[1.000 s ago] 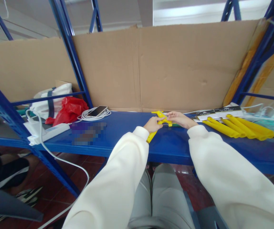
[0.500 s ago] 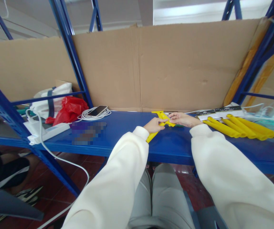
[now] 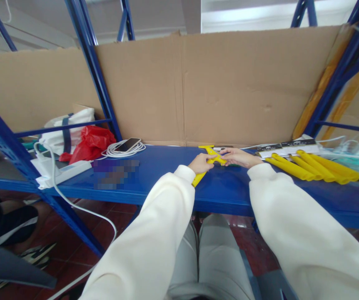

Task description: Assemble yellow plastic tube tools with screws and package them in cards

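A yellow plastic piece (image 3: 210,151) with a T-shaped end and a longer, handle-like lower part lies between my hands over the blue shelf top (image 3: 163,166). My left hand (image 3: 200,163) is closed around its middle, and the lower part sticks out below the fingers. From the other side, my right hand (image 3: 238,157) pinches the yellow piece near its centre with thumb and fingertips. My fingers partly cover it, so its exact kind is unclear. Something small and dark green shows just under my right hand.
Several yellow tubes (image 3: 304,166) lie to the right, before black-and-white packaging (image 3: 287,146). At left are a phone (image 3: 128,144) on a coiled white cable, a red plastic bag (image 3: 92,141) and a white power strip (image 3: 70,171). Cardboard (image 3: 229,87) stands behind. Another person's leg shows at far left.
My right hand has shifted very slightly to the left along the yellow piece. Both hands keep hold of it, and everything else stays in place.
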